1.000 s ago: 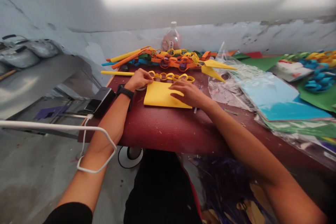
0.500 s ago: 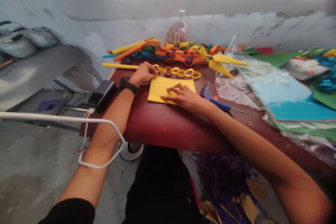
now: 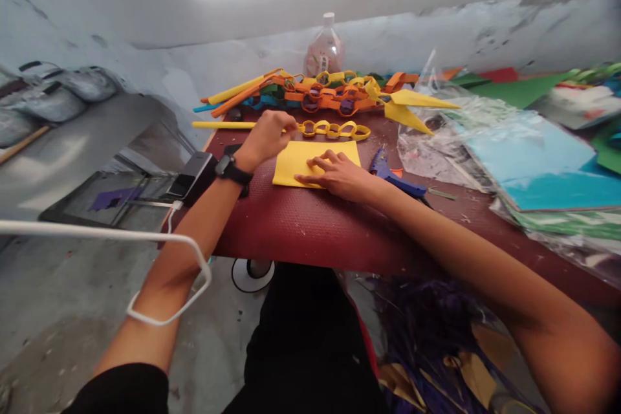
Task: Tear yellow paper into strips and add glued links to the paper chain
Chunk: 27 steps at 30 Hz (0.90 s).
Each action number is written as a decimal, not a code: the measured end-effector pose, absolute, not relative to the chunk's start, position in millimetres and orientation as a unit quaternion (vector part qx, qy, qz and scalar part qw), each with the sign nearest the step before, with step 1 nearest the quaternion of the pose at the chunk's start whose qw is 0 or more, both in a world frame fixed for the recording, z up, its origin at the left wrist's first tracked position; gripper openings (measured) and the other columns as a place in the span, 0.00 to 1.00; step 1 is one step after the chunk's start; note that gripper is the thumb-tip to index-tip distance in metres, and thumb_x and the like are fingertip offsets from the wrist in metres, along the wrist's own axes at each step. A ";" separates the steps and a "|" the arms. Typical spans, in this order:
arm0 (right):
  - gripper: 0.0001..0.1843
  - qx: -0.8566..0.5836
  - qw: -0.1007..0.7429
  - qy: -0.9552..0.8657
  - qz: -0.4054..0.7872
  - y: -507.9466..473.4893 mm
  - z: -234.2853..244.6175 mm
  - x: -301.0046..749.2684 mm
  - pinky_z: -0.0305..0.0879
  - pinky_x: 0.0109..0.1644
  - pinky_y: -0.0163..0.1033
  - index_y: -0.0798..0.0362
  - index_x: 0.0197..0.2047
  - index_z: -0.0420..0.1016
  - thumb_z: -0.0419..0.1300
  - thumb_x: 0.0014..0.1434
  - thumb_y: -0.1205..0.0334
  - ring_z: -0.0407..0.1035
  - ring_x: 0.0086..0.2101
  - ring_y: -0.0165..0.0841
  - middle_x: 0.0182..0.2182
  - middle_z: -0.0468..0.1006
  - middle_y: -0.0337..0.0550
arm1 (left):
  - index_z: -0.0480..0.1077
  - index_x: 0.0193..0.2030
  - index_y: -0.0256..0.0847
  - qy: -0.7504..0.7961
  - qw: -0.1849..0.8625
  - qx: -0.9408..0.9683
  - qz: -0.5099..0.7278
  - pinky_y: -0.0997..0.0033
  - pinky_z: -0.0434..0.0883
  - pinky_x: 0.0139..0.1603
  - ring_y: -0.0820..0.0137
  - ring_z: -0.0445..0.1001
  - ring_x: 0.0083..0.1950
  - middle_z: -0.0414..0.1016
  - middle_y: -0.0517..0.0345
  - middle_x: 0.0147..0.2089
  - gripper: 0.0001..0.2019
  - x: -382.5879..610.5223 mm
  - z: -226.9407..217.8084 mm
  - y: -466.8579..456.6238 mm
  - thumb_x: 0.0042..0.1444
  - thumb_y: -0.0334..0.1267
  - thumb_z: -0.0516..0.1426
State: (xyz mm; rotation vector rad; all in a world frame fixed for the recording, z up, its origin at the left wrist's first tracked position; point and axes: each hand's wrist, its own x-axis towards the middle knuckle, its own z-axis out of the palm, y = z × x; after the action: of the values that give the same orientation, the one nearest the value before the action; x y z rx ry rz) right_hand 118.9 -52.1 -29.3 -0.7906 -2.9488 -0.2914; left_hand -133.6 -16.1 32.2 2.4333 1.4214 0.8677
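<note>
A folded yellow paper sheet lies on the dark red table. My right hand rests flat on its near edge, fingers stretched out. My left hand hovers at the sheet's far left corner with its fingers curled, next to the end of a yellow paper chain; what the fingers hold, if anything, is hidden. A black watch sits on my left wrist.
A heap of orange, yellow and blue paper chains and a plastic bottle stand at the back. A blue glue gun lies right of the sheet. Coloured paper in plastic covers the right side. A phone with a white cable lies at left.
My right hand slid from the sheet's middle toward its near edge, uncovering the glue gun. My left hand lifted slightly off the table. The camera shifted a little.
</note>
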 end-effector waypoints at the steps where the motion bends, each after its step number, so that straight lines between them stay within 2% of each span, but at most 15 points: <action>1: 0.32 -0.261 0.039 -0.960 -0.094 -51.4 -30.3 118.3 0.59 0.50 0.50 0.32 0.77 0.74 0.51 0.77 0.67 0.66 0.57 0.56 0.70 0.75 0.55 | 0.84 0.39 0.43 0.447 0.080 0.856 0.248 0.54 0.76 0.55 0.58 0.81 0.45 0.85 0.47 0.42 0.07 -130.5 31.4 -36.3 0.66 0.33 0.62; 4: 0.31 -0.267 0.045 -0.959 -0.081 -48.9 -33.2 116.6 0.58 0.51 0.50 0.31 0.75 0.76 0.54 0.77 0.67 0.66 0.57 0.55 0.67 0.76 0.55 | 0.83 0.45 0.39 0.433 0.024 0.890 0.140 0.57 0.77 0.55 0.58 0.79 0.50 0.82 0.44 0.47 0.15 -122.7 17.7 -100.2 0.76 0.39 0.55; 6: 0.30 -0.266 0.051 -0.960 -0.072 -47.8 -34.1 116.0 0.59 0.51 0.50 0.31 0.74 0.77 0.54 0.77 0.66 0.65 0.57 0.56 0.67 0.77 0.55 | 0.82 0.52 0.36 0.444 -0.005 0.889 0.109 0.55 0.77 0.60 0.54 0.78 0.56 0.81 0.40 0.53 0.16 -117.5 4.9 -132.3 0.78 0.42 0.55; 10: 0.29 -0.268 0.051 -0.960 -0.071 -48.3 -32.5 116.1 0.60 0.52 0.51 0.32 0.75 0.76 0.53 0.78 0.64 0.65 0.58 0.58 0.69 0.75 0.56 | 0.78 0.61 0.30 0.479 -0.044 0.872 0.092 0.49 0.76 0.63 0.50 0.75 0.58 0.79 0.34 0.58 0.24 -107.6 -12.4 -155.6 0.80 0.48 0.50; 13: 0.30 -0.273 0.041 -0.959 -0.063 -49.4 -30.4 116.2 0.60 0.52 0.52 0.32 0.76 0.75 0.52 0.78 0.64 0.65 0.59 0.59 0.70 0.75 0.56 | 0.79 0.61 0.31 0.497 -0.064 0.861 0.089 0.51 0.77 0.60 0.50 0.74 0.57 0.80 0.36 0.57 0.24 -105.6 -16.4 -157.2 0.80 0.47 0.49; 19: 0.31 -0.267 0.042 -0.960 -0.075 -50.0 -30.0 116.4 0.61 0.52 0.51 0.31 0.77 0.73 0.51 0.78 0.66 0.65 0.59 0.56 0.69 0.75 0.54 | 0.81 0.53 0.39 0.531 -0.113 0.833 0.106 0.52 0.76 0.54 0.52 0.74 0.51 0.81 0.41 0.49 0.18 -116.9 -22.9 -171.0 0.79 0.45 0.51; 25: 0.37 -0.265 0.047 -0.958 -0.097 -59.6 -26.3 113.6 0.63 0.54 0.53 0.31 0.81 0.65 0.50 0.76 0.70 0.68 0.58 0.57 0.69 0.75 0.56 | 0.81 0.53 0.38 0.550 -0.097 0.821 0.116 0.45 0.74 0.54 0.45 0.74 0.54 0.80 0.35 0.51 0.18 -116.6 -24.1 -176.6 0.78 0.47 0.53; 27: 0.39 -0.248 0.048 -0.963 -0.096 -61.8 -24.5 113.4 0.64 0.57 0.56 0.30 0.81 0.65 0.51 0.75 0.72 0.67 0.61 0.58 0.72 0.73 0.55 | 0.80 0.57 0.39 0.546 -0.084 0.826 0.110 0.45 0.74 0.54 0.46 0.75 0.54 0.80 0.36 0.53 0.19 -116.6 -22.6 -175.8 0.78 0.46 0.51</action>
State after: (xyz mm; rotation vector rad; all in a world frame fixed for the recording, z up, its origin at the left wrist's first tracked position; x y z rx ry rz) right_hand 113.4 -61.8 -24.5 -0.7553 -2.9358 -0.2930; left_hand -116.6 -175.8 -22.6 2.7451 1.8137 0.3653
